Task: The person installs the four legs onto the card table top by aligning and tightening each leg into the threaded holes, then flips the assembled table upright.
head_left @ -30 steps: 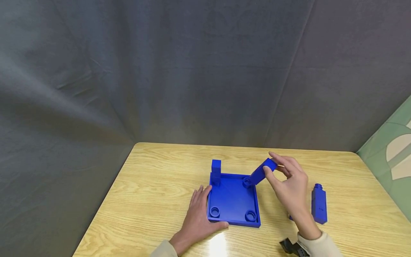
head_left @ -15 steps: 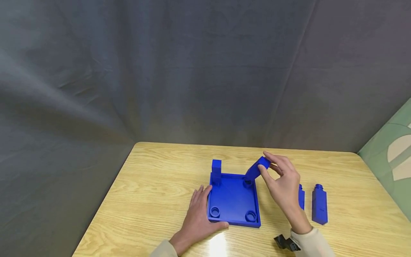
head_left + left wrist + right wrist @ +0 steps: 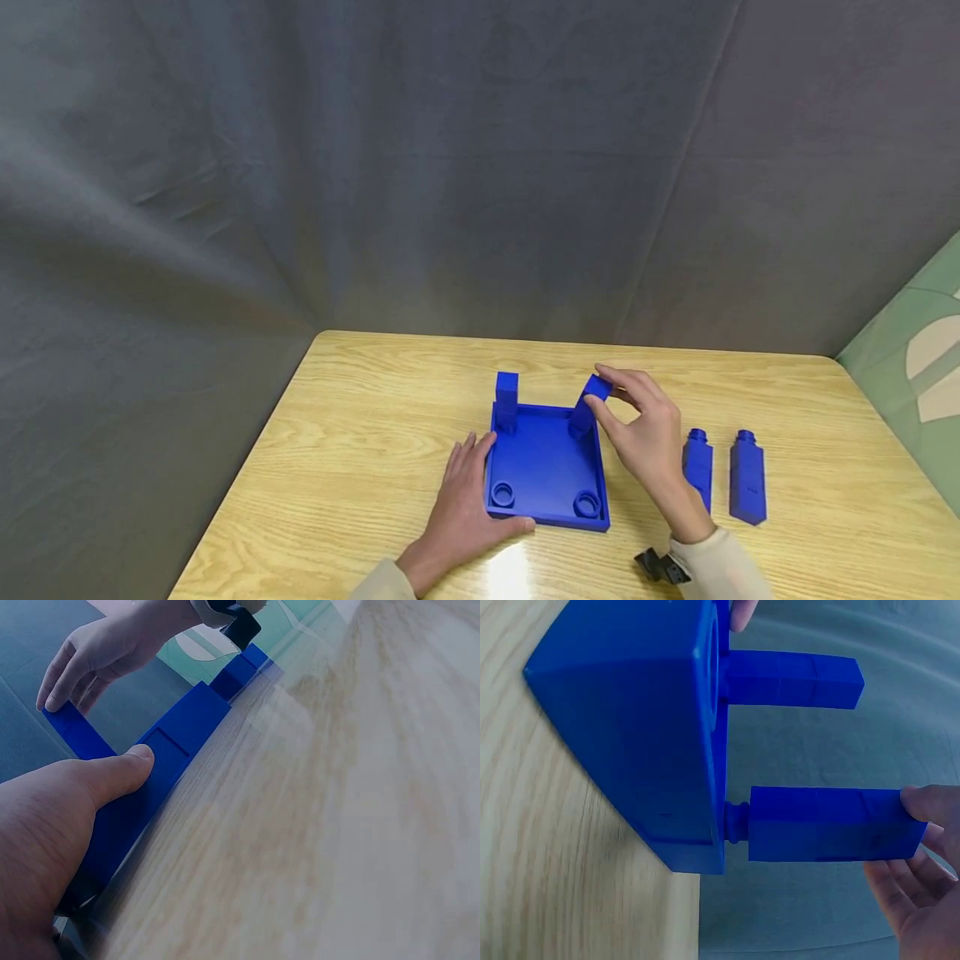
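Note:
A shallow blue square tabletop piece (image 3: 546,467) with a raised rim and round corner sockets lies on the wooden table. My left hand (image 3: 461,508) rests at its near left corner, fingers along the left side. In the left wrist view the thumb presses the front wall (image 3: 169,742). My right hand (image 3: 648,433) pinches the upper end of a blue square leg (image 3: 825,823) between thumb and fingers. This leg leans slightly at the far right socket, its narrow neck (image 3: 736,822) partly visible. Another blue leg (image 3: 507,400) stands upright in the far left corner.
Two more blue legs lie right of the tabletop piece: one leg (image 3: 697,467) beside my right forearm, the other leg (image 3: 747,479) farther right. Near sockets show at the left (image 3: 502,495) and right (image 3: 587,504). A grey curtain (image 3: 480,183) hangs behind the table.
My right hand has moved left with the leg, which has swung from a strong tilt to nearly upright over the far right socket. My left hand has stayed in place.

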The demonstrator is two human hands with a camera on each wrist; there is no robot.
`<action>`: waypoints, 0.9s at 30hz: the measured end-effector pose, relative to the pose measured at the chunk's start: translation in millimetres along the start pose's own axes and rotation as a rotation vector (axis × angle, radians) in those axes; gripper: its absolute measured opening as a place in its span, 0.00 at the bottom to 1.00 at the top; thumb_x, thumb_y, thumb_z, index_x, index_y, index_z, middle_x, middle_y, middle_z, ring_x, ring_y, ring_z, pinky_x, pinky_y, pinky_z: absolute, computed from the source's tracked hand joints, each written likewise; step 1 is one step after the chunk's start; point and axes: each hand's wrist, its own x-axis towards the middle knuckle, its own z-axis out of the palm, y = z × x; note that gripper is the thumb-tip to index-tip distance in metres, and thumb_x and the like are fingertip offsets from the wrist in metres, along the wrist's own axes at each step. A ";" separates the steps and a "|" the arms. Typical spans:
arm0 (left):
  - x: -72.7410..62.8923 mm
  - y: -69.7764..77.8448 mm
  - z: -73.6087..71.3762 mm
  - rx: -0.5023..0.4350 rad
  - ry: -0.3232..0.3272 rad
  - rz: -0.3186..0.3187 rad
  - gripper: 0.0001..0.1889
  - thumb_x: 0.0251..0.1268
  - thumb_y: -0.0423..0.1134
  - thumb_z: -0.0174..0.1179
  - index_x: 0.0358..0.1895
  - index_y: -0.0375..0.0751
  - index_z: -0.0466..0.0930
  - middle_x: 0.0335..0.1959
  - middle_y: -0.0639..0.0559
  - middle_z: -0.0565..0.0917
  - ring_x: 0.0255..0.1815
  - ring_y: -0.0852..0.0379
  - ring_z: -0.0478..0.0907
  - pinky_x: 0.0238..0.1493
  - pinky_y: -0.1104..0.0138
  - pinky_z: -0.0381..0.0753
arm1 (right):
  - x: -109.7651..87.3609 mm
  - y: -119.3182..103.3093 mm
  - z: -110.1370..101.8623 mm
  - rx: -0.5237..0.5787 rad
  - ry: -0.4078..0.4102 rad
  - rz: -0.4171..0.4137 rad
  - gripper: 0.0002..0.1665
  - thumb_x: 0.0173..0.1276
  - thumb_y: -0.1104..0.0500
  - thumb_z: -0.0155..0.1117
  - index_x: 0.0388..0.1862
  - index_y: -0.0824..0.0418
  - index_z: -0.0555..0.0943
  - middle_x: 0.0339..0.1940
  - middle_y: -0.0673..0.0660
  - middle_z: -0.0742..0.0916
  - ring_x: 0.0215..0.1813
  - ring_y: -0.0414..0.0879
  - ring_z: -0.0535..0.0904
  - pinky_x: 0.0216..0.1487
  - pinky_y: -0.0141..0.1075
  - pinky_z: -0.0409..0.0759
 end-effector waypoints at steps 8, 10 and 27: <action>-0.3 0.6 -0.7 0.006 -0.005 -0.006 0.69 0.48 0.71 0.82 0.91 0.47 0.55 0.89 0.39 0.61 0.91 0.31 0.49 0.88 0.34 0.51 | -3.0 6.5 -0.8 -0.008 -0.037 0.025 0.26 0.59 0.72 0.86 0.58 0.62 0.94 0.48 0.56 0.93 0.42 0.51 0.90 0.52 0.18 0.82; 0.1 0.2 -0.4 0.005 -0.004 -0.004 0.69 0.48 0.70 0.83 0.90 0.46 0.55 0.89 0.38 0.61 0.91 0.30 0.49 0.88 0.34 0.52 | -3.0 8.6 -1.7 0.022 -0.045 0.012 0.25 0.61 0.74 0.84 0.58 0.63 0.93 0.48 0.58 0.93 0.43 0.48 0.90 0.52 0.20 0.83; -0.1 -0.2 -1.1 0.015 0.009 0.017 0.69 0.46 0.71 0.83 0.90 0.45 0.57 0.88 0.39 0.64 0.91 0.33 0.52 0.89 0.36 0.52 | -9.4 19.5 1.7 0.328 -0.205 0.134 0.26 0.80 0.75 0.61 0.74 0.67 0.81 0.72 0.67 0.86 0.72 0.32 0.81 0.69 0.25 0.78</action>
